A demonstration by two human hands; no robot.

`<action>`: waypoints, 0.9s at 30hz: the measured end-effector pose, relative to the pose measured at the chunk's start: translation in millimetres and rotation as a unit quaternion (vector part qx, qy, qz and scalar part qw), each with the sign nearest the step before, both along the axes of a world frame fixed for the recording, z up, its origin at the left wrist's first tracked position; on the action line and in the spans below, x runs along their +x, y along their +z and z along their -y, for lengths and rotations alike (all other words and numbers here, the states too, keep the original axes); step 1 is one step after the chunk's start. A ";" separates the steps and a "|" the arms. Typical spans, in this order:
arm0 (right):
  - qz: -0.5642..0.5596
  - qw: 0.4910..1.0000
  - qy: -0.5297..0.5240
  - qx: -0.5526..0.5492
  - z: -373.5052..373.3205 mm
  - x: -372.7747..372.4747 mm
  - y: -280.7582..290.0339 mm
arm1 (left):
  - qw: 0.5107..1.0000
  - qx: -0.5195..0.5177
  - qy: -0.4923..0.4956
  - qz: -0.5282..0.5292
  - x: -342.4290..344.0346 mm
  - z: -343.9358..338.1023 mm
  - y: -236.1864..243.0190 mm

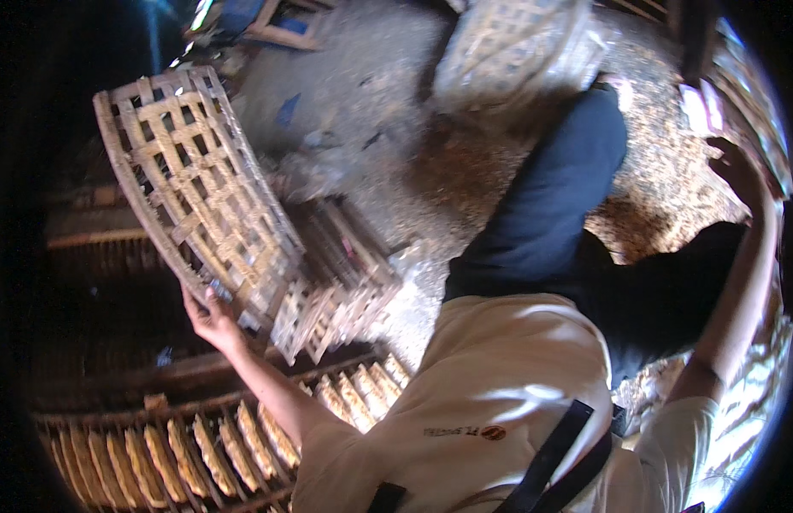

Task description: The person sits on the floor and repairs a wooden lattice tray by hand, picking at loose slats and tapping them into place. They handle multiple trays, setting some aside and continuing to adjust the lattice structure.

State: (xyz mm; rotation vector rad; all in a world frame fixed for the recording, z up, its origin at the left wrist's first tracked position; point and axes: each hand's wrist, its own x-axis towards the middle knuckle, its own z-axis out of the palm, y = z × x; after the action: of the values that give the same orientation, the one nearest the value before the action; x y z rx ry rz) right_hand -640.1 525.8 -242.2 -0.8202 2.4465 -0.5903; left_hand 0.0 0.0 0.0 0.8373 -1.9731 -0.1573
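My left hand [212,318] grips the lower edge of a woven bamboo tray [178,158], a long lattice panel raised at a tilt on the left. Just right of it, more slatted wooden trays [345,248] lie stacked. My right hand [730,167] is out at the far right with its fingers apart and loosely bent, beside a leaning woven panel [755,137]. I see nothing held in it.
Along the bottom left runs a rack [37,402] with rows of pale, flat pieces. A plastic-covered woven basket [512,47] stands at the top, near a wooden crate [277,26]. Shavings [636,171] litter the grey floor [328,94] around my legs.
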 end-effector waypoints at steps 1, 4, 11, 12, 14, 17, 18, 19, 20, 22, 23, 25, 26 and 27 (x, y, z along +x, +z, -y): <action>-0.031 1.000 -0.006 -0.002 -3.6 8.3 4.5 | 0.997 0.060 -0.036 -0.027 -7.7 5.4 -1.2; -0.036 0.996 -0.042 -0.070 -12.7 18.2 0.8 | 0.997 0.062 -0.047 -0.008 -52.8 20.2 -5.8; -0.144 0.977 -0.135 -0.080 15.9 49.9 37.6 | 0.978 0.007 -0.209 0.003 -236.5 -6.4 -13.7; -0.170 0.968 -0.153 -0.102 12.5 50.8 41.0 | 0.973 0.051 -0.223 -0.010 -266.4 -19.4 -16.9; -0.217 0.935 -0.188 -0.208 7.9 48.2 39.5 | 0.938 0.058 -0.342 -0.022 -321.6 -33.4 -19.5; -0.118 0.897 -0.274 -0.327 -27.4 25.5 16.2 | 0.855 0.086 -0.505 -0.079 -401.2 -80.0 -19.5; -0.066 0.875 -0.303 -0.372 -24.7 31.4 23.4 | 0.823 0.096 -0.552 -0.100 -421.5 -99.9 -19.3; -0.066 0.856 -0.324 -0.398 -23.5 33.5 25.5 | 0.799 0.105 -0.580 -0.116 -438.6 -118.8 -19.5; -0.069 0.836 -0.348 -0.418 -29.9 35.5 25.5 | 0.770 0.121 -0.615 -0.124 -456.1 -139.1 -24.2; -0.073 0.785 -0.392 -0.474 -39.0 35.1 33.4 | 0.717 0.164 -0.664 -0.133 -480.4 -167.1 -32.6; -0.076 0.759 -0.414 -0.497 -48.4 28.0 31.1 | 0.716 0.167 -0.666 -0.128 -490.8 -182.0 -41.8; -0.115 0.680 -0.462 -0.557 -74.8 5.5 17.4 | 0.665 0.196 -0.704 -0.152 -512.6 -204.8 -69.4; 0.019 0.662 -0.429 -0.614 -83.6 15.8 27.7 | 0.645 0.206 -0.719 -0.156 -517.0 -207.6 -85.1; -0.001 0.654 -0.411 -0.635 -96.2 7.8 17.5 | 0.628 0.233 -0.727 -0.150 -519.3 -216.3 -101.4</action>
State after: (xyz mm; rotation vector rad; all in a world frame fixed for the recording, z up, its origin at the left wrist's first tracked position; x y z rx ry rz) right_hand -632.2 621.9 -224.7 0.0542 1.9513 -2.7639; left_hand -519.3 216.3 -101.4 -0.7214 -1.7836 -1.6664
